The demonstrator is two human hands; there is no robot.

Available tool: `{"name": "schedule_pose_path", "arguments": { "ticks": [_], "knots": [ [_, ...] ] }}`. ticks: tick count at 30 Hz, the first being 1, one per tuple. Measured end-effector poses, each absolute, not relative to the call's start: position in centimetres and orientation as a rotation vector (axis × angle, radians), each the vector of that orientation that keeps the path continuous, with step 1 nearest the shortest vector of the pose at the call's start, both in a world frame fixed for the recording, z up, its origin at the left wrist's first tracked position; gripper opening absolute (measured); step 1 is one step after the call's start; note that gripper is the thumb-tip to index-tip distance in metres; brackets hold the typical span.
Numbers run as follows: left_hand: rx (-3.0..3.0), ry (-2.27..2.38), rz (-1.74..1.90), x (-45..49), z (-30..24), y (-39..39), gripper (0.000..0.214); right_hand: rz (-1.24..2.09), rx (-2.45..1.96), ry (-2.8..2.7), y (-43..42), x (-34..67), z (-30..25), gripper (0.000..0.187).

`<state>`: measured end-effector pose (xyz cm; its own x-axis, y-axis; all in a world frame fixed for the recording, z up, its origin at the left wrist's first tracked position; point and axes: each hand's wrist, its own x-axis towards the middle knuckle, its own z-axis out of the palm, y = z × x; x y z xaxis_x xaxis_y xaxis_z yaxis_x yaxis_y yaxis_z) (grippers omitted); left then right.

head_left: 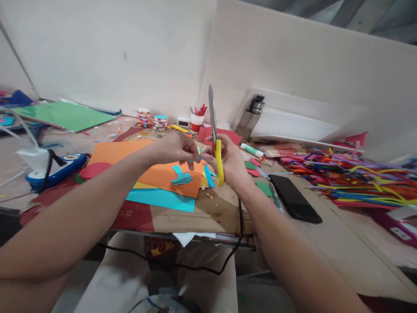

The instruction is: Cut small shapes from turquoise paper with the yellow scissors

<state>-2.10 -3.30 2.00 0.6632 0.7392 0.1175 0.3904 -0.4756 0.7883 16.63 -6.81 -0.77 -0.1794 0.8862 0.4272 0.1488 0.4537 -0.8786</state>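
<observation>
While fingers [210, 160] hold scissors [219, 161], glue stick [250, 149], label [253, 151] blurred

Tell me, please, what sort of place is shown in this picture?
Probably a craft workspace: the right hand holds yellow-handled scissors, with orange paper lying nearby and a heap of what look like colourful pipe cleaners farther right.

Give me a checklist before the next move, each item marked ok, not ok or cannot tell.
1. Scissors held in the right hand: ok.
2. Small paper piece at the fingertips of the left hand: ok.
3. Scissor tips away from both hands: ok, they point up.
4. Orange sheet free of cyan scraps: not ok.
5. Black cable clear of the legs: not ok, crosses them in view.
6. Glue stick capped: cannot tell.
</observation>
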Motion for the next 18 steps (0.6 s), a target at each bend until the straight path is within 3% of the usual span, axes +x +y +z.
{"name": "schedule_pose_path", "arguments": {
  "ticks": [5, 10, 18],
  "knots": [
    [2.087, 0.865, 0.699, -1.8, 1.6, -3.2, 0.010, 0.789, -0.925, -1.553, -6.9, 16.3, -1.3, 0.044],
    [1.593, 0.666, 1.009, 0.0, -0.4, -2.7, 0.015, 0.743, -0.839, -1.284, -7.0, 15.8, -2.0, 0.043],
    [1.191, 0.489, 1.139, 2.3, -1.6, -3.8, 0.017, 0.690, -0.763, -1.091, -6.7, 15.2, -2.3, 0.044]
  ]
}}
